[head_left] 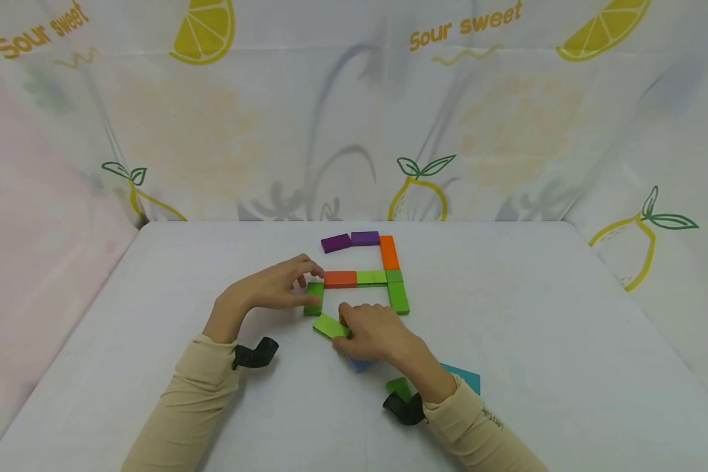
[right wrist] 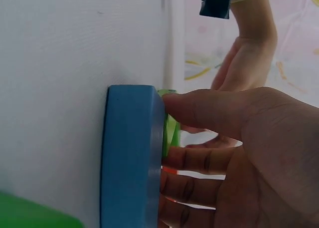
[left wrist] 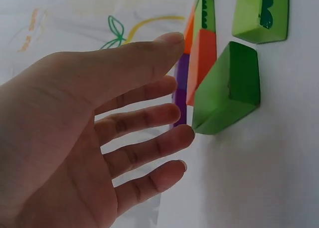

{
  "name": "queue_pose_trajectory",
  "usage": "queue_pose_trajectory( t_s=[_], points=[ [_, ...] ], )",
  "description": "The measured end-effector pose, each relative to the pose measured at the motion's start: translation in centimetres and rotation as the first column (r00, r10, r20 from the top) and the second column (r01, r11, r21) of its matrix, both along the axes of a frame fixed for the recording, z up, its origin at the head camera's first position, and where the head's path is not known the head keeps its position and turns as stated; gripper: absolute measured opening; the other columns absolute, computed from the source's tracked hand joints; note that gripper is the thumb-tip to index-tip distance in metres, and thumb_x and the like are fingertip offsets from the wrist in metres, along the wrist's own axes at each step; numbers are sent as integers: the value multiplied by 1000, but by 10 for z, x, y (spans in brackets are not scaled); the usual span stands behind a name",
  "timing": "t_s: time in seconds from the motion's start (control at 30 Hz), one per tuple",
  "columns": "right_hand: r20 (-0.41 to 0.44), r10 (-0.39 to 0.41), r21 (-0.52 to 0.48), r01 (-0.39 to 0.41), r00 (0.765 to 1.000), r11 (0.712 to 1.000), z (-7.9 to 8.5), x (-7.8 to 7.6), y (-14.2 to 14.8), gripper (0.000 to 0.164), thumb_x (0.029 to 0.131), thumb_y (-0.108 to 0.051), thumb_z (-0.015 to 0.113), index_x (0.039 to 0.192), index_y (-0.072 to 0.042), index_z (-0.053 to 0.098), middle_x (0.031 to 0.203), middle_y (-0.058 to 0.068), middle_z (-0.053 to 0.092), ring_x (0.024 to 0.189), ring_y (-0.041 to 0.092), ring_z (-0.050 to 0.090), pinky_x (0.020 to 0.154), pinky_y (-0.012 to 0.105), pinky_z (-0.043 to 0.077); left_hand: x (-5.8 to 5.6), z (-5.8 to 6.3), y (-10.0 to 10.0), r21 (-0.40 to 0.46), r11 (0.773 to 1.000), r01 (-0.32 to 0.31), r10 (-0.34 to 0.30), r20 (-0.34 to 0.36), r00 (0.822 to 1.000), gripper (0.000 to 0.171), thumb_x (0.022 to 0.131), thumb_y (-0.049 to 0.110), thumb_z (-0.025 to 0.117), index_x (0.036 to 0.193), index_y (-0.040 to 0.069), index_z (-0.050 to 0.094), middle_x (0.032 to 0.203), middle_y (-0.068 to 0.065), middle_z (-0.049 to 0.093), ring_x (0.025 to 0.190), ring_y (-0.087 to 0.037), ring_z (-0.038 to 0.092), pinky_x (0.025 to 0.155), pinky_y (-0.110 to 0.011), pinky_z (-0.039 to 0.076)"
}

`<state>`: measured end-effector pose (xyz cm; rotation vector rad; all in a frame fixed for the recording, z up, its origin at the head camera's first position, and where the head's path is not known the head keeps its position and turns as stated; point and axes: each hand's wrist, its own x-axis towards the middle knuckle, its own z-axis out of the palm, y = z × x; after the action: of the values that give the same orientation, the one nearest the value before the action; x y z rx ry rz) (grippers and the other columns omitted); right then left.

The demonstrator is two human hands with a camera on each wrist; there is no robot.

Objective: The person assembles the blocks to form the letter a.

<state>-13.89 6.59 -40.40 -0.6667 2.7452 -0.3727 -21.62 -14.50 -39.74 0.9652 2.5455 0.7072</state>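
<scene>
1. Light-green block [head_left: 330, 326]: I have it pinched between the thumb and forefinger of my right hand [head_left: 374, 328]. It sits at a slant just beside the near end of the dark-green block [head_left: 314, 298], which lies at its 11 o'clock.

2. My left hand [head_left: 277, 285] grips nothing. Its fingers are loosely spread at 10 o'clock from the pinched piece, close by the dark-green block; whether the thumb touches it, I can't tell.

3. I take the step in hand to be closing the near side of the lower loop. Around that loop, the red-orange block [head_left: 339, 279] and lime block [head_left: 371, 278] run across 12 o'clock, with the dark-green block at 9 and the mid-green block [head_left: 398, 299] at 3. The 6 o'clock edge is not bridged yet.

4. Next, I judge, I need to swing the light-green block square and bring it against the dark-green block without nudging that one; my left hand is well placed to steady it.

5. One piece probably won't span the gap. The blue block [right wrist: 127, 158], at its 5 o'clock, looks a likely partner.
</scene>
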Motion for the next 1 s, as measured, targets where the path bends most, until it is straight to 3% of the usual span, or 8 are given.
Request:
queue_pose_trajectory(
  t_s=[0.27, 0.53, 0.73, 1.0],
  points=[
    [64, 68, -101, -62, 996, 993, 4, -2, 19, 24, 91, -40, 58, 95, -16, 61, 77, -6, 53, 72, 9, 50, 63, 22, 42, 14, 14, 13, 10, 997, 83, -83, -4, 997, 39, 86, 35, 67, 117, 12, 60, 113, -1, 62, 94, -17, 56, 86, -36, 47],
    [83, 189, -148, -176, 978, 973, 4, -2, 44, 18, 92, -33, 59, 102, -17, 62, 90, -9, 56, 85, 7, 52, 78, 24, 46, 29, 24, 27, -35, 985, 167, -166, 37, 985, 33, 79, 21, 76, 109, 13, 63, 109, 0, 65, 79, -15, 56, 76, -25, 46],
    [92, 234, -155, -219, 968, 963, 4, -1, 52, 23, 90, -31, 64, 106, -16, 61, 98, -6, 59, 92, 8, 53, 85, 25, 47, 33, 19, 37, -77, 979, 188, -182, 76, 980, 36, 75, 19, 79, 107, 14, 64, 105, 2, 65, 88, -16, 55, 81, -27, 46],
    [121, 279, -176, -256, 953, 951, 5, -1, 57, 31, 84, -29, 71, 110, -15, 61, 103, -6, 60, 97, 8, 54, 91, 26, 47, 35, 10, 47, -112, 955, 275, -274, 24, 961, 34, 74, 17, 80, 105, 13, 65, 103, 2, 63, 100, -17, 55, 94, -33, 44]
  ],
)
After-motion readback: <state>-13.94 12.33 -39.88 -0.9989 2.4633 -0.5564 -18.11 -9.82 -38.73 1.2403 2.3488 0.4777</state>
